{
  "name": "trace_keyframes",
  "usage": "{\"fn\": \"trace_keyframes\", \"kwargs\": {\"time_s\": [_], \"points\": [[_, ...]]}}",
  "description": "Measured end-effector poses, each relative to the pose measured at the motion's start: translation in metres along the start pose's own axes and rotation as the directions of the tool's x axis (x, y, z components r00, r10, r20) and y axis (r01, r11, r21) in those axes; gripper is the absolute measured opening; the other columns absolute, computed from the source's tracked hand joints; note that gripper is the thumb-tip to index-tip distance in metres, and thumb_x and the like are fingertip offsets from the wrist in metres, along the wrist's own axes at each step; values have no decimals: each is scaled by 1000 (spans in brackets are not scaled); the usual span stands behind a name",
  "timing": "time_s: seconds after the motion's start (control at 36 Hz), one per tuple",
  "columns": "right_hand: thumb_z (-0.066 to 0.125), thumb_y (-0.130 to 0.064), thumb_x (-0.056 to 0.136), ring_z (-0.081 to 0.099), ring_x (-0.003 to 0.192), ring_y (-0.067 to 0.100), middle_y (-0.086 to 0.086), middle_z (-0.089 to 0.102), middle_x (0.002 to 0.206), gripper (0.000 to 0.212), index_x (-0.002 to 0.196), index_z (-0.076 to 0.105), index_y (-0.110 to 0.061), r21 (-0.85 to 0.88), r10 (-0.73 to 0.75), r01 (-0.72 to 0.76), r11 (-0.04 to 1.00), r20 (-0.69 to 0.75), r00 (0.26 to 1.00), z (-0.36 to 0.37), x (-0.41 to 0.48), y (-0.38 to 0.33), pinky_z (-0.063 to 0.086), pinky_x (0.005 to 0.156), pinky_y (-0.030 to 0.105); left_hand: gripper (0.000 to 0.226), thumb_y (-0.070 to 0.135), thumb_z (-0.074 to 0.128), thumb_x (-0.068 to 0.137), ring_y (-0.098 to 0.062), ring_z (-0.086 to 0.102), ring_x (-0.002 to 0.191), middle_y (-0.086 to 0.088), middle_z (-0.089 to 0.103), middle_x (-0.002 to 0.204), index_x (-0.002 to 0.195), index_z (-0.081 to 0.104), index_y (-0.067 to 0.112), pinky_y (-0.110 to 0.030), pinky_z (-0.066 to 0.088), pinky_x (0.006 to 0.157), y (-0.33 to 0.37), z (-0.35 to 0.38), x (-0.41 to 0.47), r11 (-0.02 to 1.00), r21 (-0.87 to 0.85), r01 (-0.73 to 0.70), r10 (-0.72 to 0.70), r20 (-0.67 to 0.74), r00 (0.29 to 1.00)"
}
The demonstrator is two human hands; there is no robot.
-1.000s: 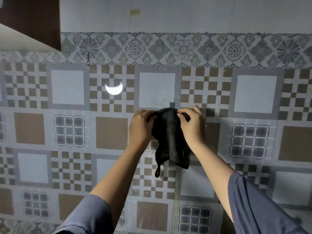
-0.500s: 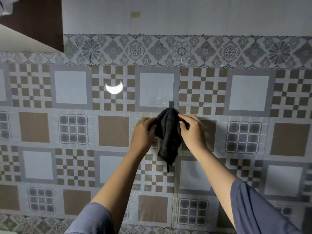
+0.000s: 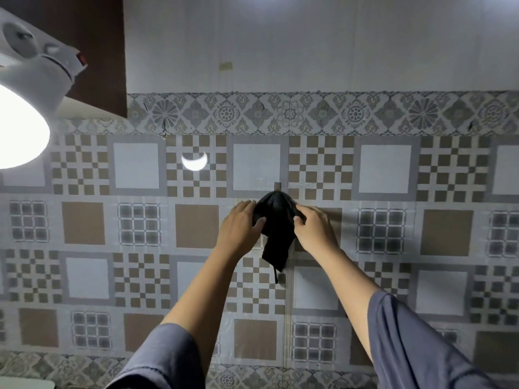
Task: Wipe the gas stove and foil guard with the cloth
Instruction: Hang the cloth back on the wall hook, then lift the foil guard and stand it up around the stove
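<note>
A black cloth (image 3: 276, 234) hangs bunched against the patterned tile wall (image 3: 384, 169), its top just under a small grey hook (image 3: 277, 186). My left hand (image 3: 241, 226) holds the cloth's left side between thumb and fingers. On the other side, my right hand (image 3: 316, 231) grips the cloth with curled fingers. A thin loop dangles from the cloth's lower tip. Neither the gas stove nor the foil guard is in view.
A bright round lamp (image 3: 16, 124) on a white fitting (image 3: 42, 57) glares at the upper left, beside a dark brown cabinet (image 3: 101, 51). A plain white wall panel (image 3: 309, 43) runs above the tiles. My grey sleeves fill the bottom edge.
The cloth has been gathered from a wide drape into a narrow bunch under the hook. My left fingers have straightened somewhat. The view has widened, bringing the lamp in.
</note>
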State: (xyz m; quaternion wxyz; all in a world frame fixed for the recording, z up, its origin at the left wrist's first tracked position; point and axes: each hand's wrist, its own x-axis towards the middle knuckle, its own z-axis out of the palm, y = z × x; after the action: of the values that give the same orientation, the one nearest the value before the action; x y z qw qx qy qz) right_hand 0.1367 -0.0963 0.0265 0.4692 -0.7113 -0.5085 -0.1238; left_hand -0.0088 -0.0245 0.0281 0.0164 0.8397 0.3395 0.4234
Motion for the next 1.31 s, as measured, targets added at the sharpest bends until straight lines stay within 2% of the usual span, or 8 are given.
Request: {"fn": "trace_keyframes", "kwargs": {"time_s": [0.22, 0.36, 0.47, 0.69, 0.83, 0.94, 1.11, 1.31], "points": [[45, -16, 94, 45, 125, 28, 9, 50, 137, 38, 131, 50, -13, 30, 9, -10, 1000, 32, 999, -3, -42, -11, 41, 100, 39, 49, 32, 47, 94, -23, 43, 129, -7, 48, 141, 139, 40, 14, -35, 37, 105, 7, -20, -42, 999, -28, 19, -19, 6, 1000], [43, -15, 94, 48, 119, 28, 9, 50, 134, 35, 129, 51, -14, 93, -11, -2, 996, 144, 989, 24, -98, -16, 44, 94, 36, 54, 35, 46, 95, -24, 38, 134, -9, 43, 145, 141, 37, 10, -35, 31, 110, -10, -23, -105, 988, -28, 150, -148, 60, 987], [44, -14, 94, 48, 122, 25, 9, 50, 135, 36, 129, 51, -13, 130, -49, 11, 991, 290, 956, 62, -161, -18, 41, 98, 34, 54, 35, 47, 94, -23, 38, 133, -9, 43, 143, 140, 37, 9, -35, 32, 109, -36, -17, -175, 953, -36, 299, -293, 129, 948], [49, -9, 90, 50, 121, 25, 11, 55, 130, 35, 125, 54, -8, 223, -177, 25, 975, 696, 696, 142, -295, -16, 35, 98, 25, 45, 32, 50, 91, -31, 44, 124, -14, 50, 130, 129, 47, 7, -41, 37, 104, -86, 2, -347, 825, 107, 555, -561, 266, 784], [47, -17, 92, 44, 127, 21, 6, 52, 133, 36, 128, 51, -16, 228, -266, 138, 964, 843, 467, 188, -363, -10, 32, 106, 31, 45, 33, 48, 90, -25, 45, 123, -8, 51, 129, 128, 48, 9, -35, 37, 102, -98, 6, -448, 757, 180, 629, -647, 343, 681], [46, -16, 93, 38, 129, 22, 7, 47, 136, 38, 132, 49, -18, 241, -304, 223, 945, 900, 313, 213, -399, -7, 28, 107, 33, 58, 47, 39, 78, -26, 51, 119, -7, 57, 124, 123, 53, 12, -36, 40, 100, -109, 8, -501, 742, 193, 642, -658, 390, 644], [45, -10, 94, 35, 131, 19, 2, 39, 144, 43, 136, 45, -17, 262, -349, 353, 898, 913, 210, 238, -417, -3, 25, 107, 26, 57, 31, 55, 88, -25, 43, 125, -5, 47, 139, 139, 37, 15, -35, 34, 108, -112, 12, -526, 737, 227, 637, -667, 399, 630], [52, -5, 88, 42, 120, 20, 3, 48, 130, 41, 127, 53, -19, 272, -366, 466, 842, 922, 125, 259, -406, 4, 39, 102, 39, 55, 34, 55, 88, -25, 38, 123, -6, 43, 133, 136, 38, 14, -39, 36, 105, -122, 27, -529, 725, 264, 637, -682, 411, 605]]}}
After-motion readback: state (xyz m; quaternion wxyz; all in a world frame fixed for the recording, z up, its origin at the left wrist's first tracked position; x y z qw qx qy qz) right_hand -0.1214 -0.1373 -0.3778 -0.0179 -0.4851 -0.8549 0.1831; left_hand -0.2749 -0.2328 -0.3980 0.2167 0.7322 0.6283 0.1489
